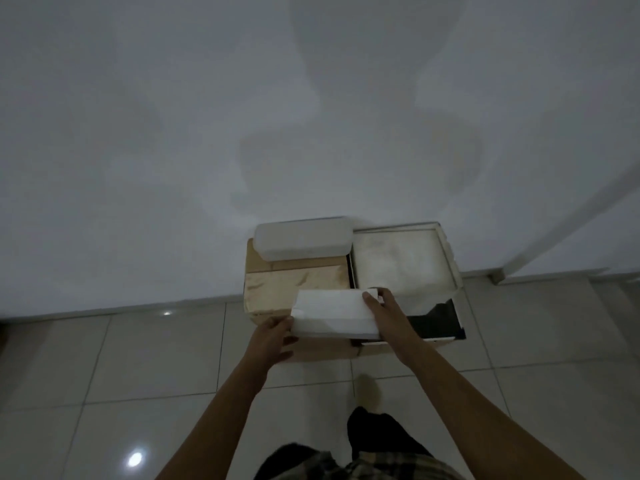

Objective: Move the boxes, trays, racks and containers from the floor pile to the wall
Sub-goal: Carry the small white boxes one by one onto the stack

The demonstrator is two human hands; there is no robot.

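A small white box [332, 311] is held between both hands just above the front of the stack at the wall. My left hand [273, 336] grips its left end, thumb on top and fingers underneath. My right hand [384, 311] grips its right end, fingers curled over the top edge. Below it stands a brown cardboard box [277, 289] sealed with shiny tape. On the far part of that box lies a white rounded plastic container [301, 239]. To the right a shallow white tray [405, 259] sits on a dark open-fronted box [438, 322].
The white wall [311, 116] rises directly behind the stack. Light floor tiles [138, 358] spread to the left and front. A door frame edge [568, 220] slants at the right. My dark-socked foot [377, 434] stands on the tiles below the stack.
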